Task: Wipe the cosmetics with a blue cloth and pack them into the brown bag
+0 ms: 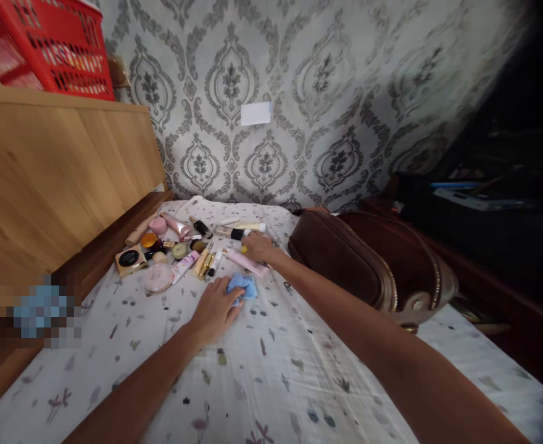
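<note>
My left hand [216, 306] rests low over the patterned sheet, its thumb and fingers closed on a crumpled light-blue cloth [247, 286]. Farther forward, my right hand [258, 248] reaches down among cosmetics with curled fingers; a small yellow spot shows at its fingertips, too small to name. Just below it lies a pink tube [246, 261]. A black-capped bottle [231, 232] and a pale yellow tube [249, 226] lie right beside its fingers. To the left are a round pink compact [158, 278], a white-and-pink tube [185, 266], gold lipsticks [205, 264] and a boxed black compact [131, 259].
An open brown leather bag [340, 256] stands to the right of my right forearm. A wooden panel [68, 160] rises on the left, with a red basket [68, 52] above it. Patterned wallpaper [290, 68] with a white switch plate [255, 113] closes off the back.
</note>
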